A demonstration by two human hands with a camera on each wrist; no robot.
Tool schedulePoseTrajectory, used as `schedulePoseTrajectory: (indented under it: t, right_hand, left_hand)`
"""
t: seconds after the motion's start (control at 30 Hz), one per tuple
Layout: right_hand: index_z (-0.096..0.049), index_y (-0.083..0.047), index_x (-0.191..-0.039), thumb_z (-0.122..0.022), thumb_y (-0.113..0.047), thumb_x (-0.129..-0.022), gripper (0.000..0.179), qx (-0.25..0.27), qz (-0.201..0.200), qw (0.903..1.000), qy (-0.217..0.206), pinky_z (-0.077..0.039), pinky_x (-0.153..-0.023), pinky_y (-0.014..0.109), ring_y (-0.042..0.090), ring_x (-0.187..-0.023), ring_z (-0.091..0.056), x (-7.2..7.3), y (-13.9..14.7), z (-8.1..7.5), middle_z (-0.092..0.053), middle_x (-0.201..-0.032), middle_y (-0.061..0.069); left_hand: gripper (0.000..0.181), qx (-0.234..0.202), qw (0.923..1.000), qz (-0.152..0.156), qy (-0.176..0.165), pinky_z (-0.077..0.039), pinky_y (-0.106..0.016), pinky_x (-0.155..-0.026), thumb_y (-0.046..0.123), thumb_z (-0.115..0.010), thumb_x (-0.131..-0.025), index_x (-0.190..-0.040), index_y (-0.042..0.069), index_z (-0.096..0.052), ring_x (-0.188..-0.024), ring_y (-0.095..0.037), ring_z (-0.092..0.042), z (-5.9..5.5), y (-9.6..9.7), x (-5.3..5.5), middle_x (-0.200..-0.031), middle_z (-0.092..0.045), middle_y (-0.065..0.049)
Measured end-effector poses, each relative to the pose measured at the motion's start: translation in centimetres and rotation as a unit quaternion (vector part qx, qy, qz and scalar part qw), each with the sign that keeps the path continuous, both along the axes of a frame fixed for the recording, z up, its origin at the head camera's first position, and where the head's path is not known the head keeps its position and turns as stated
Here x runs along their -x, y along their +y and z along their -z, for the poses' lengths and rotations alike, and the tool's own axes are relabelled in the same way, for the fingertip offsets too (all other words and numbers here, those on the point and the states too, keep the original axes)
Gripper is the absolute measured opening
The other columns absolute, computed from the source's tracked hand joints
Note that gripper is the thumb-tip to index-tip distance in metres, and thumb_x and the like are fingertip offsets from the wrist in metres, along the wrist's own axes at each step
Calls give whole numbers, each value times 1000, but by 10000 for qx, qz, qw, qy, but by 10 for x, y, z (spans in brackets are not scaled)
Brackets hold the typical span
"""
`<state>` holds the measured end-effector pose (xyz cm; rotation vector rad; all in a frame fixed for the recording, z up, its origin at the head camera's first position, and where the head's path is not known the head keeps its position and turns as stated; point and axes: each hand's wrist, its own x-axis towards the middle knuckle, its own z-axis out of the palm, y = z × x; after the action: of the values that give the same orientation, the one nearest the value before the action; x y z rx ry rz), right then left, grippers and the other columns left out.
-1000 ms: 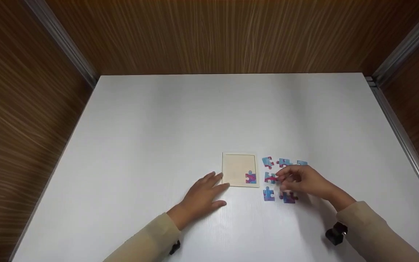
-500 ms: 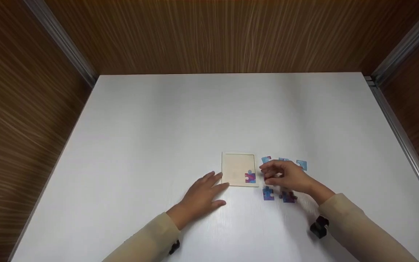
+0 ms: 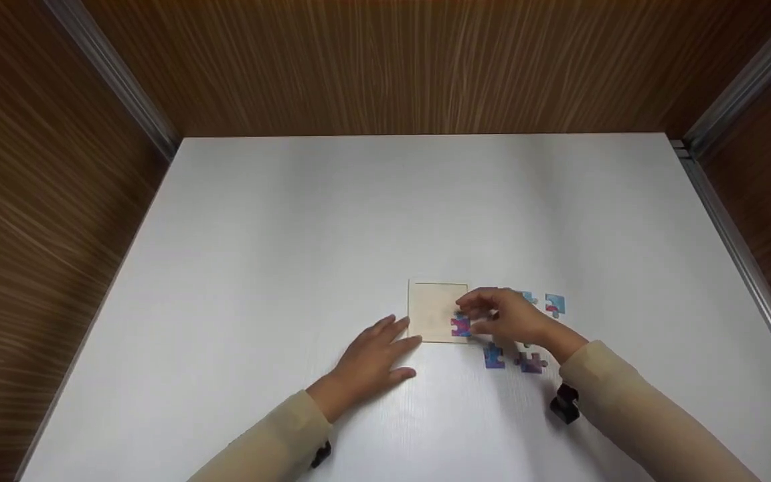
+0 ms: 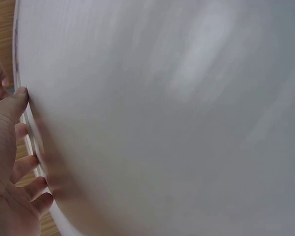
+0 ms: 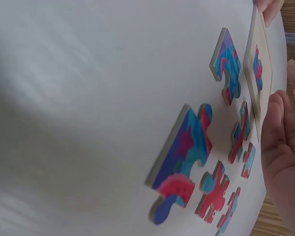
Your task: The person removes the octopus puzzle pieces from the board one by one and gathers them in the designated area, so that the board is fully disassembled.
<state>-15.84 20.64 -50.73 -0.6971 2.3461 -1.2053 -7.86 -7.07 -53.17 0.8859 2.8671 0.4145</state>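
My left hand (image 3: 367, 363) lies flat with spread fingers, its fingertips on the left and lower-left edge of a square wooden puzzle tray (image 3: 431, 306). One pink and blue puzzle piece (image 3: 460, 327) sits in the tray's lower right corner. Above the tray's right edge is my right hand (image 3: 509, 318), thumb and fingers bent in a pinch on a puzzle piece that they almost wholly hide. Several loose pieces lie right of the tray, among them a blue one (image 3: 494, 357), one with a watermelon slice (image 5: 177, 184) and a red one with eyes (image 5: 214, 194).
A white tabletop (image 3: 332, 221) spreads around the tray, with wood-grain panels (image 3: 385, 67) behind it and at both sides. Another loose puzzle piece (image 3: 555, 304) lies at the far right of the group. A dark wrist device (image 3: 565, 404) hangs under the right sleeve.
My right hand has moved left from over the loose pieces to the tray's right edge, uncovering the pieces at the right. My left hand has stayed in place.
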Motion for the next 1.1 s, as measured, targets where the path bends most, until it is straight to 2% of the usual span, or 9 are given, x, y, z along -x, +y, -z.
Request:
schedulePoseTrajectory:
  t: [0.23, 0.4, 0.73, 0.97, 1.1]
  right_hand:
    - [-66, -10, -115, -74, 1, -79, 39, -479, 209, 9986, 103, -51, -83, 38, 20, -96, -61, 1, -8, 2, -66, -106, 2]
    - [-66, -11, -115, -74, 1, -79, 38, -647, 181, 9977, 108, -50, -84, 39, 19, -96, -61, 2, -12, 2, -66, -106, 1]
    - [-67, -10, -109, -74, 0, -80, 31, -462, 21, 9985, 289, -50, -84, 41, 21, -94, -60, 4, -13, 0, -66, -102, 2]
    - [-66, -8, -109, -72, 2, -81, 31, -215, 47, 9997, 69, -52, -80, 39, 21, -90, -63, 5, -13, -2, -66, -103, 5]
    - [-66, -8, -108, -73, 4, -80, 31, -193, 63, 9998, 81, -53, -77, 36, 20, -87, -63, 5, -15, -1, -65, -101, 5]
  left_hand:
    - [56, 58, 9999, -50, -142, -27, -43, -109, 47, -56, -93, -142, 20, -47, -139, -27, -25, 0, 1, 0, -151, -32, -6]
    - [56, 88, 9998, -83, -128, -27, -43, -109, 48, -56, -93, -141, 21, -48, -139, -27, -25, 1, 2, 0, -151, -33, -6]
    - [56, 50, 9999, -96, -70, -28, -43, -108, 48, -56, -92, -141, 21, -49, -139, -28, -26, 1, 1, 0, -151, -33, -7]
    - [56, 36, 9999, -101, -40, -28, -43, -108, 47, -57, -92, -141, 20, -49, -138, -28, -27, 0, 1, -1, -150, -34, -7]
    - [55, 13, 10000, -50, 47, -29, -43, -108, 46, -58, -92, -140, 20, -50, -138, -28, -28, 0, 1, -1, -150, -35, -7]
